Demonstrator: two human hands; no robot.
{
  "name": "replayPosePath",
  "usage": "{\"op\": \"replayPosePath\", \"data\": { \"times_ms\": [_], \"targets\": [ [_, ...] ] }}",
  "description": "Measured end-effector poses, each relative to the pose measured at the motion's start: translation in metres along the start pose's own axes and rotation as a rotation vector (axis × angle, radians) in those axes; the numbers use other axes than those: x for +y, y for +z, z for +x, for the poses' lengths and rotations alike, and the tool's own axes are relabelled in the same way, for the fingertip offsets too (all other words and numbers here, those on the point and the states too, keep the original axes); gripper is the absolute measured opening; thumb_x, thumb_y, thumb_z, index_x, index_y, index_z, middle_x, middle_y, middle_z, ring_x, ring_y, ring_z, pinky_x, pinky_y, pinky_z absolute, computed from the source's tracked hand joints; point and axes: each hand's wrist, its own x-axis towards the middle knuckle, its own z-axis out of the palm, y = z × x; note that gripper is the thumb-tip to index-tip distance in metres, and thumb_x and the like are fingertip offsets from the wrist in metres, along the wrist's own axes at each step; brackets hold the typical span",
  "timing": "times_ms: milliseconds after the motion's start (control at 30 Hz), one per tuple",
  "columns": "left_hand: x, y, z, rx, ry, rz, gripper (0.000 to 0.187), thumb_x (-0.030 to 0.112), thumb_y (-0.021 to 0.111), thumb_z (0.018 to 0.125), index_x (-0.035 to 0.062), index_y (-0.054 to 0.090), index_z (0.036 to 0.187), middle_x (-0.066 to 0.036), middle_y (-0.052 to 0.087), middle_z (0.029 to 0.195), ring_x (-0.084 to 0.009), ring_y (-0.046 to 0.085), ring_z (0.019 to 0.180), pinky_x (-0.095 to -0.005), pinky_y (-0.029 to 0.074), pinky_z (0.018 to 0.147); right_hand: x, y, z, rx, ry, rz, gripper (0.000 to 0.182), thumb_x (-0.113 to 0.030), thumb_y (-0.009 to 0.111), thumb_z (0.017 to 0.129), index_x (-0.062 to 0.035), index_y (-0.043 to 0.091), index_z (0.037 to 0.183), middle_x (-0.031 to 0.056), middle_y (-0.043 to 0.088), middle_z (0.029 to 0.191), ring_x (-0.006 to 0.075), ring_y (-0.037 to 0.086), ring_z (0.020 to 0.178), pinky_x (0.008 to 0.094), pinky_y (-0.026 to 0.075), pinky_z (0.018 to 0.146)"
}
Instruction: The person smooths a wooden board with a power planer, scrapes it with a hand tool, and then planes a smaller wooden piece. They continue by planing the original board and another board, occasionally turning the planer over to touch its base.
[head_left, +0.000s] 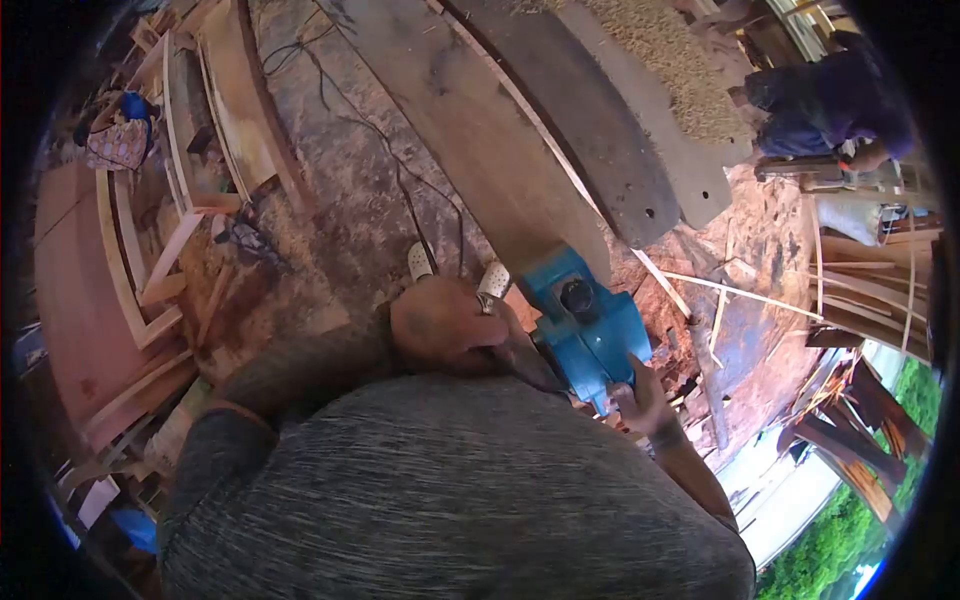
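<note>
A teal electric hand planer with a dark round knob sits at the near end of a long wooden board. My right hand is closed on the planer's near right end, its thumb and fingers against the casing. To the left of the tool, my left hand is curled into a fist close to my body, a ring showing on one finger. Whatever lies inside that fist is hidden. Just past the left hand, my light-coloured shoes show on the ground.
Beside the board lies a darker plank, with sawdust heaped beyond. A black cable crosses the dirt floor. Wooden frames stand left, near a person. Another person is at far right; thin offcuts litter the ground.
</note>
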Motion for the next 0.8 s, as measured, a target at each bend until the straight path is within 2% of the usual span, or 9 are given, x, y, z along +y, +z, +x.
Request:
{"op": "replayPosePath", "data": {
  "times_ms": [200,400,500,567,633,667,733,767,800],
  "targets": [
    [-0.009,-0.011,-0.015,0.029,-0.085,-0.169,0.028,0.034,0.084,0.083,0.0160,0.073,0.102,-0.004,0.078,0.102,-0.0298,0.074,0.073,-0.0445,0.058,0.064,-0.044,0.011,0.095,-0.151,0.175,0.164,0.048,-0.023,0.063,0.101,0.0075,0.055,0.136,0.0288,0.068,0.100,0.0461,0.067,0.084,0.0475,0.053,0.076],
    [-0.003,-0.030,-0.031,0.110,-0.210,-0.044,0.030,0.038,0.082,0.083,0.0138,0.068,0.095,-0.012,0.067,0.081,-0.0387,0.067,0.071,-0.0481,0.052,0.061,-0.089,0.044,0.219,-0.196,0.194,0.154,0.036,-0.032,0.062,0.105,0.0023,0.059,0.117,0.0264,0.067,0.088,0.0425,0.067,0.078,0.0481,0.050,0.070],
    [-0.007,-0.026,-0.048,0.165,-0.283,0.023,0.023,0.030,0.081,0.082,0.0155,0.072,0.099,-0.010,0.069,0.082,-0.0330,0.070,0.077,-0.0492,0.052,0.064,-0.114,0.059,0.281,-0.173,0.205,0.150,0.040,-0.038,0.062,0.106,0.0018,0.060,0.110,0.0256,0.067,0.088,0.0416,0.067,0.078,0.0479,0.050,0.070],
    [-0.012,-0.020,-0.055,0.243,-0.263,0.005,0.021,0.029,0.081,0.082,0.0151,0.070,0.094,-0.011,0.066,0.077,-0.0350,0.068,0.072,-0.0505,0.050,0.063,-0.115,0.074,0.321,-0.064,-0.068,0.069,0.042,-0.040,0.063,0.105,0.0023,0.061,0.104,0.0262,0.068,0.089,0.0421,0.067,0.080,0.0482,0.050,0.071],
    [-0.010,-0.021,-0.056,0.278,-0.289,0.021,0.020,0.029,0.081,0.082,0.0146,0.068,0.089,-0.012,0.064,0.073,-0.0372,0.066,0.069,-0.0517,0.050,0.062,-0.130,0.083,0.364,-0.039,-0.090,0.082,0.039,-0.038,0.057,0.108,0.0009,0.061,0.107,0.0155,0.064,0.073,0.0346,0.066,0.066,0.0474,0.050,0.061],
    [-0.003,-0.027,-0.053,0.273,-0.326,0.043,0.021,0.029,0.081,0.081,0.0144,0.066,0.086,-0.013,0.064,0.072,-0.0385,0.065,0.068,-0.0522,0.050,0.061,-0.112,0.100,0.395,0.064,-0.302,-0.033,0.043,-0.042,0.056,0.108,0.0010,0.061,0.107,0.0145,0.063,0.073,0.0325,0.066,0.066,0.0471,0.050,0.062],
    [0.005,-0.027,-0.046,0.272,-0.369,0.065,0.021,0.028,0.080,0.081,0.0139,0.064,0.083,-0.014,0.062,0.070,-0.0407,0.064,0.066,-0.0532,0.049,0.061,-0.121,0.110,0.434,0.066,-0.288,-0.027,0.050,-0.049,0.054,0.108,0.0002,0.062,0.104,0.0121,0.061,0.071,0.0281,0.065,0.066,0.0455,0.050,0.063],
    [0.006,-0.024,-0.042,0.275,-0.376,0.064,0.021,0.027,0.080,0.080,0.0136,0.063,0.082,-0.014,0.062,0.069,-0.0417,0.063,0.065,-0.0538,0.049,0.060,-0.145,0.102,0.446,-0.034,-0.060,0.095,0.053,-0.053,0.053,0.108,-0.0005,0.062,0.102,0.0108,0.060,0.069,0.0257,0.064,0.065,0.0443,0.050,0.063],
    [0.007,-0.022,-0.038,0.277,-0.383,0.063,0.021,0.026,0.079,0.080,0.0133,0.062,0.081,-0.015,0.061,0.068,-0.0426,0.063,0.064,-0.0544,0.049,0.060,-0.141,0.107,0.458,-0.037,-0.037,0.116,0.056,-0.054,0.053,0.107,0.0012,0.063,0.103,0.0187,0.063,0.081,0.0336,0.065,0.078,0.0475,0.050,0.071]
  ]
}}
